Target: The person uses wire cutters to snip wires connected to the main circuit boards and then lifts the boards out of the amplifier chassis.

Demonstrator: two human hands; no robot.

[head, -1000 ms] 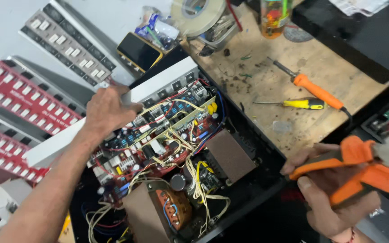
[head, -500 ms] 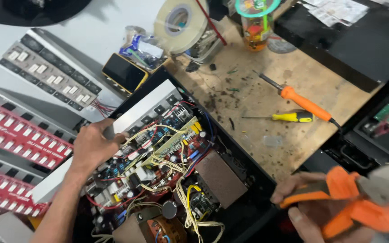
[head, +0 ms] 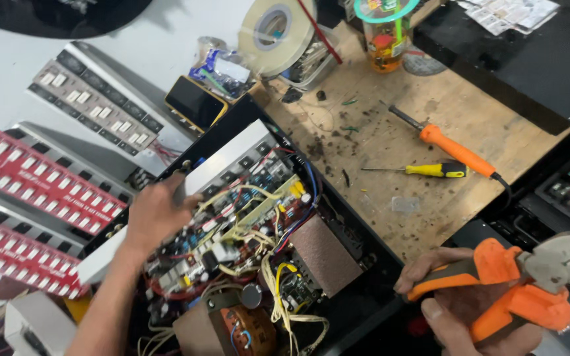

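An opened black amplifier case (head: 229, 132) lies in the middle, full of circuit boards, coloured wires and a round transformer (head: 242, 329). My left hand (head: 156, 214) rests on the long silver heat sink (head: 229, 161) along the case's left side, fingers curled over its edge. At the lower right, my right hand (head: 460, 296) is closed on orange-handled pliers (head: 529, 283) with grey jaws pointing right, held just off the case's right edge.
The wooden bench (head: 423, 125) holds an orange-handled soldering iron (head: 456, 150), a yellow screwdriver (head: 427, 170), a tape roll (head: 277, 34) and an amber-filled jar (head: 384, 39). Red and grey component strips (head: 47, 181) lie at the left. A phone (head: 196, 102) sits behind the case.
The view has shifted, so everything sits lower in the frame. My left hand stays on the heat sink, sliding slightly along it. My right hand keeps the pliers at the lower right.
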